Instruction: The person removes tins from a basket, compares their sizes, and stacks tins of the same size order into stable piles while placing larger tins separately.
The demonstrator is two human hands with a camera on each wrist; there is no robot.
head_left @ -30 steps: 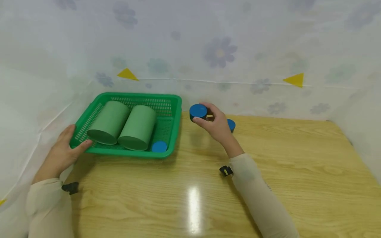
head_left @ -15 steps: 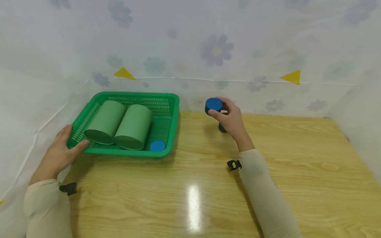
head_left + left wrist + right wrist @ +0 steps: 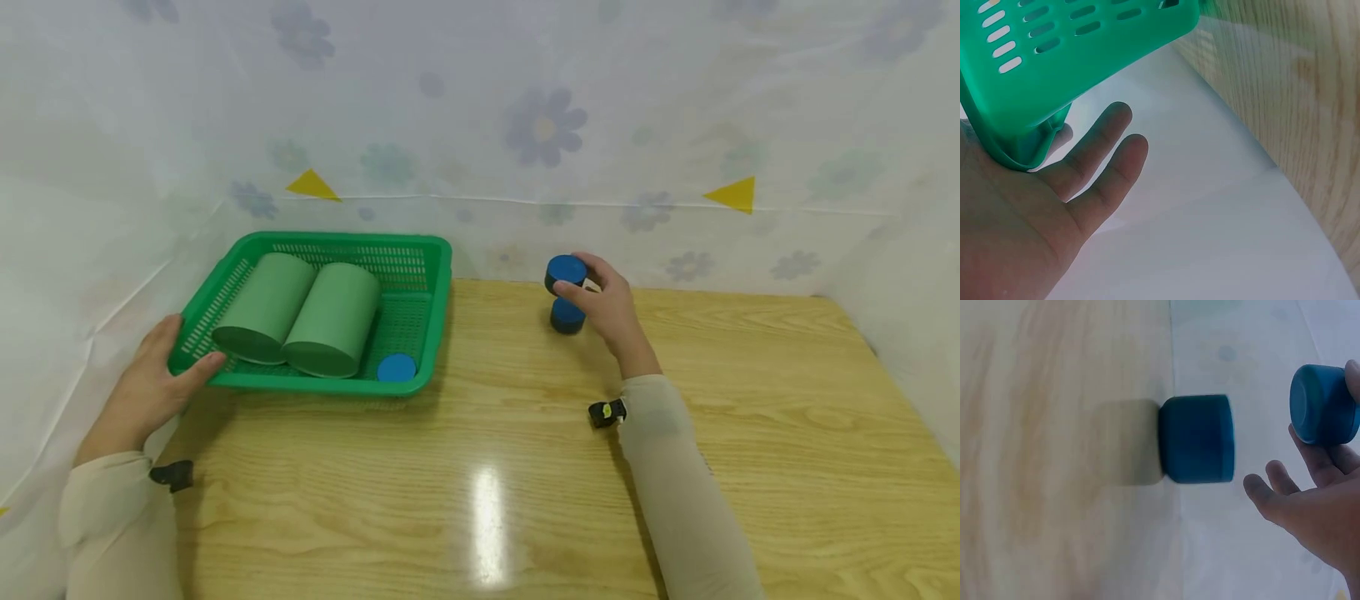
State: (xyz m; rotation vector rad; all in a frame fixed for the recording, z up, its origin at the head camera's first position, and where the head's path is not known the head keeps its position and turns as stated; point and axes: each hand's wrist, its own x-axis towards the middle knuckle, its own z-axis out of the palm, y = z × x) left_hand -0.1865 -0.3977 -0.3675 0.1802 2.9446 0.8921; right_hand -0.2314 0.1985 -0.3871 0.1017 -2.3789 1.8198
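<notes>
My right hand (image 3: 613, 310) pinches a short blue round jar (image 3: 566, 272) between thumb and fingers, its base facing the table in the right wrist view. Directly below it in the head view, a matching blue jar (image 3: 567, 322) stands upright on the table; a gap separates the two jars (image 3: 1196, 439) in the right wrist view. My left hand (image 3: 153, 387) holds the near left corner of a green plastic basket (image 3: 300, 383), thumb over the rim and the other fingers outside. Two light green cylinders (image 3: 264, 304) lie on their sides in the basket, beside a blue round piece (image 3: 396, 367) in its near right corner.
The wooden table (image 3: 465, 467) reaches back to a flower-patterned white sheet (image 3: 480, 117) with yellow triangles on it. White sheeting (image 3: 45, 275) also closes off the left side, close to my left hand and the basket.
My right hand has carried the blue jar to the right, from near the basket to above the standing jar, dipping slightly at the end. My left hand stays at the basket corner.
</notes>
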